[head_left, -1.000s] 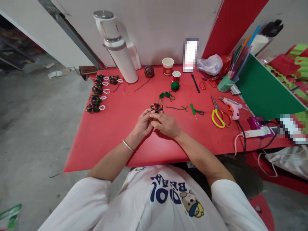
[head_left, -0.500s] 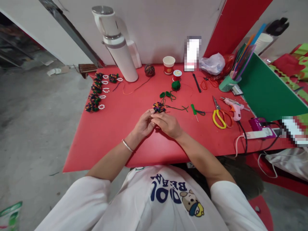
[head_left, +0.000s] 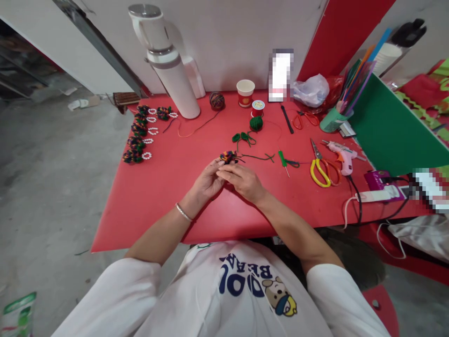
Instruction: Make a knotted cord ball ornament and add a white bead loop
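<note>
Between my hands is a small multicoloured crocheted yarn piece (head_left: pixel 228 156), tilted, with loose yarn ends at its right. My left hand (head_left: pixel 210 179) pinches its lower left side. The fingers of my right hand (head_left: pixel 245 181) are closed together at its lower edge; what lies between the fingertips is hidden. Just beyond the piece lie small green crocheted leaves (head_left: pixel 242 137) with yarn tails. A dark green strand (head_left: pixel 257 157) stretches to the right on the table. Further right is a green-handled crochet hook (head_left: pixel 282 160), with a dark yarn loop beside it.
Yellow-handled scissors (head_left: pixel 319 172), a pink glue gun (head_left: pixel 344 156) and a power strip (head_left: pixel 375 195) lie right on the red table (head_left: pixel 140 210). Behind are green yarn (head_left: pixel 256 123), a thread spool (head_left: pixel 258 108), a paper cup (head_left: pixel 245 93) and a tall flask (head_left: pixel 178 84). Finished-looking beaded yarn pieces (head_left: pixel 135 140) line the left.
The crocheted piece has turned in my fingers, from its round face showing to a flatter, tilted view. Both hands have shifted slightly left with it.
</note>
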A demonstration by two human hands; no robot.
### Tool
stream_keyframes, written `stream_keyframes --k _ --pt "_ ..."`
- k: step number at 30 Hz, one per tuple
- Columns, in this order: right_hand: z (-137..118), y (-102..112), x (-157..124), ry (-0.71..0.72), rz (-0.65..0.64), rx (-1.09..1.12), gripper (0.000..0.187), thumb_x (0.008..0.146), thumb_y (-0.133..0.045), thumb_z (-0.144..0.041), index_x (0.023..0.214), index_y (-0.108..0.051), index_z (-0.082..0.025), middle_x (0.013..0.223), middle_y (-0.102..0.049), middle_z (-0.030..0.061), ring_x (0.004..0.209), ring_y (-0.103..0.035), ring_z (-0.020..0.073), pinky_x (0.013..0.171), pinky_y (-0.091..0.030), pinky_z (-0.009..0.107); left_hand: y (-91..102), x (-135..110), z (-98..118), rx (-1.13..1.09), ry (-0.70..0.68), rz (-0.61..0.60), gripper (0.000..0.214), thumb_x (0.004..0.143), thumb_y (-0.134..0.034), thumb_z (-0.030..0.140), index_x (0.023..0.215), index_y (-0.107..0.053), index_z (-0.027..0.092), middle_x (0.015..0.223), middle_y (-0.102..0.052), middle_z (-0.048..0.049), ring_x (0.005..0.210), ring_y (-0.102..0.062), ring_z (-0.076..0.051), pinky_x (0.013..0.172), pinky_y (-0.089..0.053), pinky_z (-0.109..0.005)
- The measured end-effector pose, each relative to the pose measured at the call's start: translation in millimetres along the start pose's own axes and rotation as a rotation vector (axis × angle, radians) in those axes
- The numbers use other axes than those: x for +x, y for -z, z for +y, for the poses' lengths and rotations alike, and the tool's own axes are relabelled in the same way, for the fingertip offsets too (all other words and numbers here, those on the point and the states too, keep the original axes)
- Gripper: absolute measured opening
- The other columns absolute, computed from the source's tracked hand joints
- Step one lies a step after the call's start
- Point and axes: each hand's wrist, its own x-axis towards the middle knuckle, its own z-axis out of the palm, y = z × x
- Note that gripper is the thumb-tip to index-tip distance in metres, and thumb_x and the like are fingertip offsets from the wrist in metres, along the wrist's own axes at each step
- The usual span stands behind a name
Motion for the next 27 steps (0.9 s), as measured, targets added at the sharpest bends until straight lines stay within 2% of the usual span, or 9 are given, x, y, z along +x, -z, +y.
stream_keyframes --k 3,6,10,13,15,17,20,23,27 --pt "-3 1 0 -0.059 -0.013 0.015 0.03 0.108 -0.049 -0.025 0.119 -0.077 -0.028 0.122 -0.075 0.0042 0.114 -0.07 0.016 0.102 -0.057 0.029 1.4 0 0 -0.008 -0.004 -0.031 0.013 0.085 -0.073 0.015 0.098 -0.072 0.018 0.097 -0.076 -0.0053 0.092 -0.074 -0.015 0.083 -0.061 -0.024" --pt "-6 0 0 -0.056 0.016 -0.002 0.028 0.106 -0.053 -0.022 0.118 -0.077 -0.03 0.12 -0.076 0.0037 0.114 -0.071 0.0163 0.1 -0.057 0.029 1.7 1 -4 -0.068 -0.019 -0.04 0.021 0.081 -0.076 0.011 0.101 -0.07 0.016 0.098 -0.075 -0.0044 0.089 -0.073 -0.013 0.084 -0.06 -0.022" --pt "-6 -3 0 0.012 0.11 -0.042 0.029 0.107 -0.051 -0.022 0.115 -0.078 -0.028 0.113 -0.077 0.0042 0.109 -0.071 0.0153 0.095 -0.058 0.028 0.0 -3 -4 -0.13 -0.031 -0.051 0.031 0.077 -0.071 0.002 0.105 -0.07 0.015 0.101 -0.076 -0.0052 0.09 -0.073 -0.013 0.084 -0.059 -0.022" --pt "-5 -1 0 0.043 0.166 0.026 0.031 0.109 -0.047 -0.028 0.111 -0.077 -0.027 0.107 -0.078 0.0045 0.102 -0.073 0.0157 0.091 -0.059 0.03 -0.4 -6 4 -0.158 -0.006 -0.097 0.037 0.076 -0.066 0.002 0.11 -0.072 0.016 0.101 -0.077 -0.0058 0.089 -0.074 -0.015 0.085 -0.06 -0.024" --pt "-5 1 1 -0.041 0.223 0.157 0.032 0.109 -0.046 -0.035 0.11 -0.077 -0.027 0.107 -0.078 0.0052 0.099 -0.074 0.0162 0.087 -0.061 0.03 -0.1 -8 10 -0.199 0.015 -0.116 0.028 0.079 -0.063 0.006 0.103 -0.074 0.014 0.095 -0.077 -0.0065 0.085 -0.074 -0.016 0.085 -0.062 -0.027" --pt "-4 3 3 -0.223 0.317 0.362 0.031 0.108 -0.047 -0.042 0.11 -0.074 -0.027 0.107 -0.077 0.0051 0.093 -0.075 0.0155 0.078 -0.063 0.028 -0.3 -8 15 -0.234 0.012 -0.097 0.017 0.081 -0.062 0.008 0.093 -0.074 0.012 0.088 -0.076 -0.0068 0.081 -0.073 -0.016 0.085 -0.063 -0.028" --pt "2 3 8 -0.475 0.449 0.7 0.03 0.104 -0.053 -0.052 0.106 -0.069 -0.027 0.1 -0.077 0.0029 0.079 -0.075 0.0131 0.061 -0.061 0.022 -1.8 -9 17 -0.194 0.032 -0.083 0.017 0.082 -0.065 0.005 0.095 -0.074 0.011 0.097 -0.078 -0.009 0.088 -0.075 -0.016 0.087 -0.063 -0.025" --pt "12 3 12 -0.59 0.502 0.93 0.036 0.096 -0.063 -0.061 0.102 -0.065 -0.026 0.088 -0.075 -0.0001 0.068 -0.071 0.0108 0.052 -0.054 0.018 -1.8 -11 14 -0.123 0.072 -0.143 0.032 0.078 -0.07 0.001 0.108 -0.074 0.012 0.11 -0.078 -0.0103 0.098 -0.076 -0.019 0.087 -0.064 -0.027" --pt "21 3 14 -0.686 0.509 1.048 0.04 0.089 -0.07 -0.063 0.104 -0.065 -0.027 0.081 -0.073 -0.0021 0.061 -0.066 0.0096 0.045 -0.049 0.016 2.8 -11 13 -0.103 0.089 -0.172 0.03 0.074 -0.073 0.003 0.101 -0.073 0.016 0.102 -0.078 -0.0062 0.088 -0.077 -0.02 0.074 -0.066 -0.029"
